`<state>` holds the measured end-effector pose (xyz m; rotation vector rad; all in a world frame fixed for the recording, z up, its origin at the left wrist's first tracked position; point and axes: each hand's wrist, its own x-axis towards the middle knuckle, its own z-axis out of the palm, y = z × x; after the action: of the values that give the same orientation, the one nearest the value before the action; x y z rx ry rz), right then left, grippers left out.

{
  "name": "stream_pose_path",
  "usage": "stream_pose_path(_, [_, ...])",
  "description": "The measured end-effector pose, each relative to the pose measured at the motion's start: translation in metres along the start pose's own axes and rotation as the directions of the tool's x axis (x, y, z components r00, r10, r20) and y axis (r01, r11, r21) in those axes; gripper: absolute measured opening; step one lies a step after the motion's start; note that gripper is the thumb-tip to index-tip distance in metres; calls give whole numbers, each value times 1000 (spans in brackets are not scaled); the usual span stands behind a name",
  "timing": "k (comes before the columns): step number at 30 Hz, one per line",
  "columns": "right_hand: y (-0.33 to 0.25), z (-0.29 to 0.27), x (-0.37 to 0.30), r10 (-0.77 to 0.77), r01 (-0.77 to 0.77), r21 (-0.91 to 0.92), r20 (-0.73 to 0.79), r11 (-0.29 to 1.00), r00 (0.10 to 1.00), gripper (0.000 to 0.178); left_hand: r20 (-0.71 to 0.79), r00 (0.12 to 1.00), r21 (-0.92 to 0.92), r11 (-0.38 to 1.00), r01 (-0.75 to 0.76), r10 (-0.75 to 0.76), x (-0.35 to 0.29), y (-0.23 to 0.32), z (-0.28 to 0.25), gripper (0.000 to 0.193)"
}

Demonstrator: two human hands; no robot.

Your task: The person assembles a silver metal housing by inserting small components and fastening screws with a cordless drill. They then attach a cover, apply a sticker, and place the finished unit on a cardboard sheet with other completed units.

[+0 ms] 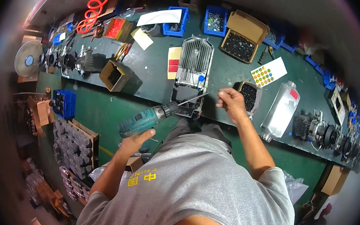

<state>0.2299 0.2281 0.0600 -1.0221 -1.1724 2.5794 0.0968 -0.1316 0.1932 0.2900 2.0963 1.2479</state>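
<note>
My left hand (134,142) is wrapped round the grip of a teal cordless drill (145,118). A long thin bit (193,98) points from its black chuck up to the right, over the near end of a finned metal housing (195,62). That housing lies lengthwise on the bench in front of me, with a blue round part (201,78) inside it. Just right of the bit's tip is my right hand (232,104), thumb and fingers pinched together. Whatever they hold is too small to make out. Beside this hand stands an open box of small black parts (248,96).
A silver metal cover (281,109) lies to the right, before several motor-like assemblies (317,129). Blue bins (215,21) and a cardboard box of black parts (240,42) line the back of the green bench (149,72). A sticker sheet (269,72) lies nearby. A red coiled hose (95,6) hangs at left.
</note>
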Motion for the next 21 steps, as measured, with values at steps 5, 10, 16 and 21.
stream_pose_path(5, [17,42,-3,-21,1,238,84,971,996,20,56,998,-12,1000,-5,6,17,-3,-20,38])
stream_pose_path(10, [27,56,-3,-40,16,266,84,964,996,19,117,991,-14,998,-63,64,23,0,-35,33])
stream_pose_path(16, [28,64,-4,-86,59,290,81,955,993,18,137,987,-21,997,-80,82,28,-1,-45,31])
stream_pose_path(21, [29,59,-5,-104,76,232,115,970,988,20,140,985,-50,994,-95,102,29,2,-51,31])
